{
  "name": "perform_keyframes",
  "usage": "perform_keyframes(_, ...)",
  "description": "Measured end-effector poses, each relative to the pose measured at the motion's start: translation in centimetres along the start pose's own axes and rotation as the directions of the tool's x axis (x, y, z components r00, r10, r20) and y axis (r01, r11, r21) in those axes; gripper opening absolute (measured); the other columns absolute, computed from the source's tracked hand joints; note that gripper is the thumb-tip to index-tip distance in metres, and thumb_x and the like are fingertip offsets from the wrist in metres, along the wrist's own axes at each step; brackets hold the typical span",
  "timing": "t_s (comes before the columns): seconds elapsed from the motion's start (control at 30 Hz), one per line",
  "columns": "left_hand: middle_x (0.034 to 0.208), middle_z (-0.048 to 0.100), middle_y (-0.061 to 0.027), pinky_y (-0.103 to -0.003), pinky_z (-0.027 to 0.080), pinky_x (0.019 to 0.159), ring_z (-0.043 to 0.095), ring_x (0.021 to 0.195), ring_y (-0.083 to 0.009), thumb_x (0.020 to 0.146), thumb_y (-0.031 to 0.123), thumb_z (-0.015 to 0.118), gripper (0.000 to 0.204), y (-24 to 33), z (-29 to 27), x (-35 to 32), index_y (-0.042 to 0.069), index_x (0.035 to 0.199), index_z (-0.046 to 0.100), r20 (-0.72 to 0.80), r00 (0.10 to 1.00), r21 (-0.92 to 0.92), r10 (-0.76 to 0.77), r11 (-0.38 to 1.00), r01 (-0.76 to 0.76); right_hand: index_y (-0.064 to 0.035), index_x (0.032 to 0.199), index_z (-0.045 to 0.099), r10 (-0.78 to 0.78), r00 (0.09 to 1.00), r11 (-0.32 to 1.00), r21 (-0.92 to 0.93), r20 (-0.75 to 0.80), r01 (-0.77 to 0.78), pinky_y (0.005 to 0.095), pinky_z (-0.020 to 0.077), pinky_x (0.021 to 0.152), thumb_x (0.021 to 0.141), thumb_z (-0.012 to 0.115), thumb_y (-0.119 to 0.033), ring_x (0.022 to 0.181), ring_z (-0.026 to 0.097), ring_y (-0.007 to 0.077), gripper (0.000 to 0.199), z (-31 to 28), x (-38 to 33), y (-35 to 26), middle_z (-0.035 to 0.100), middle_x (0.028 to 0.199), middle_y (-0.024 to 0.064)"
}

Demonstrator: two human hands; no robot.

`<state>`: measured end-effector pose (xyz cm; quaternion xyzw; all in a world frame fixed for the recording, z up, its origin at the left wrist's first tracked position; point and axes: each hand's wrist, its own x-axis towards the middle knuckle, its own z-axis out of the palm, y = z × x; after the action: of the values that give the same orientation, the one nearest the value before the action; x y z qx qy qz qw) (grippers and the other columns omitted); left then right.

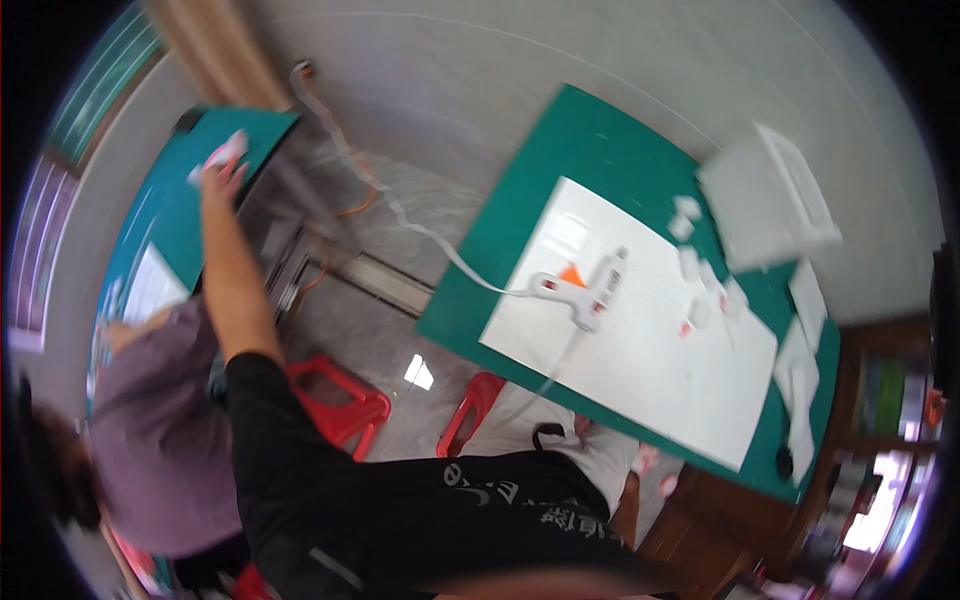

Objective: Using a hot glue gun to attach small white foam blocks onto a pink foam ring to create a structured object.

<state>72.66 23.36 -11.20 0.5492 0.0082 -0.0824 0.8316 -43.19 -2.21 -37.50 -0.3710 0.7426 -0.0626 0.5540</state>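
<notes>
My left arm stretches out to the far left, over a second green-topped table (pixel 180 190). At its end my left hand (pixel 222 181) is closed around a small crumpled pink-and-white thing (pixel 232 150), too blurred to name by kind. Of my right arm only a bit of forearm (pixel 626 508) shows low beside my white trousers; the right hand is out of sight. On the white board (pixel 660 390) in front of me lies a white glue gun (pixel 578 298) with an orange part, its white cable (pixel 425 232) running off toward the wall.
Under the board is a green table (pixel 560 130). Several small white pieces (pixel 690 262), a white bin (pixel 765 205) and white strips (pixel 797 380) lie to the right. A person in a mauve shirt (pixel 165 440) sits close at my left. Red stools (pixel 340 405) stand below.
</notes>
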Motion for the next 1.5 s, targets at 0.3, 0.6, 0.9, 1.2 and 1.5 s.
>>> perform_keyframes(0.3, 0.134, 0.061, -0.0148, -0.052, 0.053, 0.101, 0.063, 0.122, -0.0270, 0.094, 0.004, 0.044, 0.049, 1.4, -2.1, 6.7, -0.001, 0.143, 0.047, 0.023, 0.989, 0.142, -0.147, 0.980, 0.142, -0.0061, 0.120, 0.062, 0.007, 0.971, 0.998, 0.055, -0.240, 0.007, 0.0351, 0.0511, 0.055, 0.091, 0.065, -0.035, 0.068, 0.057, 0.0179, 0.042, 0.3, -0.7, 0.1, 0.065, 0.091, 0.0063)
perform_keyframes(0.6, 0.104, 0.072, -0.0233, -0.052, 0.054, 0.085, 0.068, 0.100, -0.0405, 0.084, 0.076, 0.052, 0.078, 3.1, -1.3, 1.6, 0.010, 0.120, 0.070, 0.404, 0.865, 0.897, 0.298, -0.315, -0.311, -0.0082, 0.113, 0.072, -0.008, 0.983, 0.989, -0.146, -0.184, -0.020, 0.0384, 0.0542, 0.054, 0.090, 0.059, -0.036, 0.067, 0.067, 0.0223, 0.038, 1.0, -4.0, -4.2, 0.072, 0.097, 0.0093)
perform_keyframes(0.9, 0.114, 0.067, -0.0245, -0.053, 0.053, 0.086, 0.066, 0.103, -0.0410, 0.094, 0.063, 0.049, 0.063, 1.5, 1.1, 2.2, 0.014, 0.128, 0.067, 0.567, 0.779, 0.786, 0.269, -0.460, -0.414, -0.0088, 0.110, 0.074, -0.106, 0.987, 0.938, -0.340, -0.120, 0.060, 0.0392, 0.0586, 0.057, 0.082, 0.068, -0.039, 0.074, 0.072, 0.0248, 0.042, 1.8, -4.2, -3.2, 0.070, 0.114, 0.0089)
perform_keyframes(1.2, 0.122, 0.058, -0.0241, -0.053, 0.054, 0.082, 0.064, 0.103, -0.0428, 0.097, 0.050, 0.050, 0.053, 3.3, -1.3, 3.7, 0.011, 0.132, 0.061, 0.515, 0.831, 0.688, 0.212, -0.680, -0.253, -0.0082, 0.115, 0.069, -0.125, 0.990, 0.893, -0.442, -0.072, 0.081, 0.0383, 0.0570, 0.054, 0.089, 0.062, -0.036, 0.068, 0.069, 0.0255, 0.039, 2.0, -4.2, -3.9, 0.070, 0.104, 0.0131)
perform_keyframes(1.5, 0.130, 0.052, -0.0243, -0.052, 0.052, 0.091, 0.056, 0.119, -0.0430, 0.096, 0.011, 0.047, 0.040, 5.1, -1.2, 0.2, 0.011, 0.136, 0.055, 0.650, 0.712, 0.580, 0.267, -0.780, -0.237, -0.0093, 0.126, 0.065, 0.000, 0.984, 0.985, -0.171, -0.179, -0.031, 0.0401, 0.0592, 0.061, 0.093, 0.058, -0.035, 0.078, 0.071, 0.0268, 0.043, 2.8, -2.6, -4.2, 0.067, 0.118, 0.0117)
